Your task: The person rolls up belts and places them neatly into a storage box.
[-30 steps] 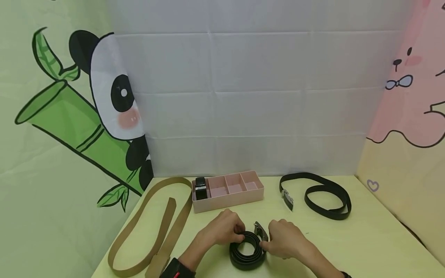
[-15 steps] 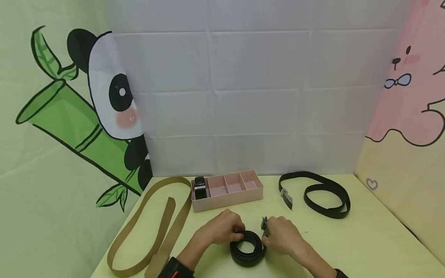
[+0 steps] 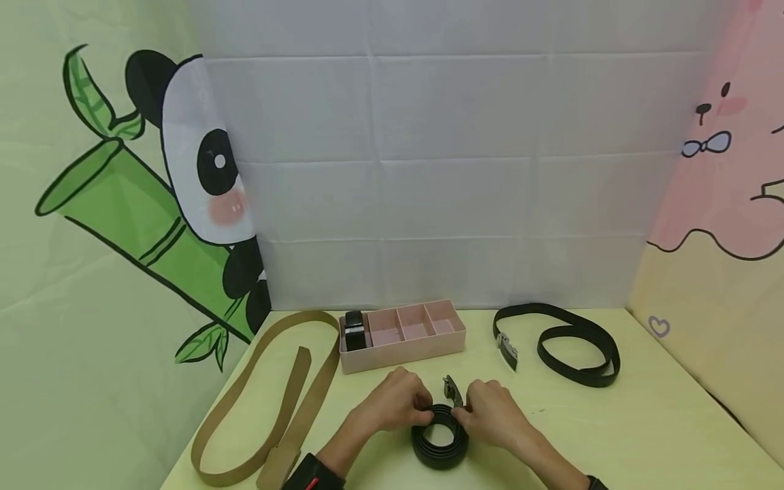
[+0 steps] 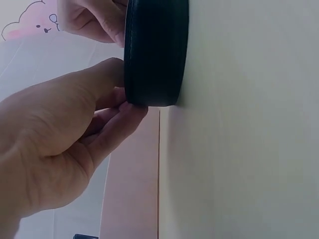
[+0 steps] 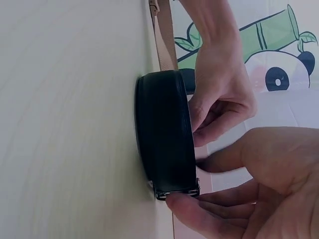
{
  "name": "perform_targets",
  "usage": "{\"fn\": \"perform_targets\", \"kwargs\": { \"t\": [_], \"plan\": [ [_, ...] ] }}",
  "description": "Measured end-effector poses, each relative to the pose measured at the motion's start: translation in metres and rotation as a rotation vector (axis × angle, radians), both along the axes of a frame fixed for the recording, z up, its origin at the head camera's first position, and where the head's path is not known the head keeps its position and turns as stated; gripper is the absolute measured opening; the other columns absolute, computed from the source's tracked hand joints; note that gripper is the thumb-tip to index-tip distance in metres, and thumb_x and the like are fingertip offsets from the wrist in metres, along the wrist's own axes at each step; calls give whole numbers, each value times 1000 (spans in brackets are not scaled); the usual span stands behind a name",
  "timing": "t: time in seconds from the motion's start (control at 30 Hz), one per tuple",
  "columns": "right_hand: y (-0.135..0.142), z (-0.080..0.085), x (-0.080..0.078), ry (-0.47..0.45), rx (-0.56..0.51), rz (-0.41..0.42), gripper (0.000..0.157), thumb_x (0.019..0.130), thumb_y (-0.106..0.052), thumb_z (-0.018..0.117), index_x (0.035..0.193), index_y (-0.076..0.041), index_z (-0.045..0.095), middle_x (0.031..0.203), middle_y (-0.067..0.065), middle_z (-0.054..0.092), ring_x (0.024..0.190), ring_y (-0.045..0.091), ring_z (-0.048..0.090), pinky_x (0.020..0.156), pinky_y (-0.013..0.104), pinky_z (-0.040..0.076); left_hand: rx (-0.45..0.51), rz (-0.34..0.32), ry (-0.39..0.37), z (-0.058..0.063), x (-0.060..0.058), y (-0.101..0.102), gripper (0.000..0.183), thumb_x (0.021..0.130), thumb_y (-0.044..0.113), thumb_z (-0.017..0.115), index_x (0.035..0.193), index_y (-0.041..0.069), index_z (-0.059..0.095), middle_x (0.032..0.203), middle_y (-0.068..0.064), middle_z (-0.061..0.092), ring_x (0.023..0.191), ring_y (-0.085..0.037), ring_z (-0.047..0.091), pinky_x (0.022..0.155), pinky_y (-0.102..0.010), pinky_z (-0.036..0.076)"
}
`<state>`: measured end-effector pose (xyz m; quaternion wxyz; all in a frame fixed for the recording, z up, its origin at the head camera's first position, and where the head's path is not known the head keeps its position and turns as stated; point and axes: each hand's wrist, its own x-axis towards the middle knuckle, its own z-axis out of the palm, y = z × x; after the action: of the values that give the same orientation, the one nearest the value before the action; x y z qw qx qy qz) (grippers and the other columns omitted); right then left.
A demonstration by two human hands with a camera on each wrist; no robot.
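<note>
A black belt [image 3: 439, 456], rolled into a tight coil, stands on its edge on the table with its metal buckle [image 3: 452, 390] sticking out at the back right. My left hand [image 3: 395, 401] pinches the coil's left rim between thumb and fingers. On the opposite side my right hand [image 3: 495, 416] pinches the belt beside the buckle. In the left wrist view the left fingers [image 4: 117, 124] lie against the coil's lower edge. The right wrist view has the right hand [image 5: 269, 184] at the buckle end of the coil.
Behind the hands stands a pink divided box [image 3: 401, 350] with a coiled black belt [image 3: 354, 331] in its left compartment. A tan belt [image 3: 235, 401] lies looped at left. Another black belt [image 3: 576, 327] with a silver buckle lies at the back right.
The buckle end has swung out to the right and then back against the coil with my right hand. My left hand stays on the coil, which has shifted slightly right.
</note>
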<state>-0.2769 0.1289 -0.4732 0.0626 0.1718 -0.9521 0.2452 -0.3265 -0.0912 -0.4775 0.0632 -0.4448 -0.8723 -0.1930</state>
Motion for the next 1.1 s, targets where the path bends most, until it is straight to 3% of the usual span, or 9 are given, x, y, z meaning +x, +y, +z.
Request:
{"fn": "perform_targets", "kwargs": {
  "t": [0.2, 0.43, 0.6, 0.7, 0.8, 0.9, 1.03, 1.1],
  "plan": [
    [-9, -6, 2, 37, 94, -52, 45, 78, -41, 85, 61, -15, 53, 56, -5, 43, 47, 9, 37, 42, 24, 27, -17, 61, -25, 1, 3, 3, 7, 78, 16, 81, 71, 19, 81, 63, 16, 70, 56, 13, 54, 52, -7, 44],
    [-15, -9, 1, 17, 110, -99, 41, 74, -35, 86, 56, -16, 53, 54, -6, 45, 44, 9, 39, 41, 23, 29, -27, 89, -32, 1, 5, 7, 8, 77, 16, 82, 69, 19, 80, 59, 17, 67, 52, 10, 48, 49, -9, 39],
    [-12, -12, -3, 7, 92, -84, 39, 72, -27, 85, 55, -17, 51, 55, -7, 42, 45, 9, 37, 40, 23, 27, -20, 85, -6, 1, 7, 13, 13, 75, 17, 81, 64, 20, 76, 54, 18, 61, 49, 9, 42, 46, -9, 34],
    [-6, -12, -7, 49, 86, -66, 39, 72, -25, 85, 56, -18, 50, 55, -8, 41, 44, 7, 36, 39, 21, 26, 6, 90, -14, 2, 7, 15, 11, 77, 19, 80, 66, 19, 77, 55, 18, 61, 50, 10, 43, 46, -9, 35],
    [3, -8, -11, 143, 96, -48, 39, 73, -26, 86, 59, -17, 50, 54, -8, 44, 45, 6, 36, 39, 20, 26, 85, 77, -48, 5, 6, 13, 11, 83, 21, 79, 73, 19, 80, 60, 18, 66, 53, 11, 49, 49, -7, 40],
    [11, 0, -16, 310, 109, -7, 34, 74, -27, 87, 65, -16, 56, 57, -8, 50, 48, 5, 40, 41, 20, 30, 237, 88, -50, 13, 2, 7, 19, 90, 20, 74, 72, 18, 79, 61, 17, 64, 53, 9, 50, 49, -8, 41],
    [22, 11, -23, 576, 126, 81, 28, 74, -25, 89, 87, -7, 71, 74, -1, 69, 59, 9, 59, 50, 26, 49, 515, 188, -3, 25, -3, -2, 31, 96, 13, 66, 67, 20, 73, 59, 10, 63, 51, -1, 52, 48, -15, 42],
    [27, 14, -24, 669, 126, 123, 38, 73, -24, 90, 101, -4, 74, 88, 5, 74, 72, 16, 68, 59, 31, 57, 619, 246, -55, 28, -5, -5, 33, 101, 15, 62, 70, 18, 72, 60, 4, 65, 52, -8, 57, 48, -19, 46]
  ]
}}
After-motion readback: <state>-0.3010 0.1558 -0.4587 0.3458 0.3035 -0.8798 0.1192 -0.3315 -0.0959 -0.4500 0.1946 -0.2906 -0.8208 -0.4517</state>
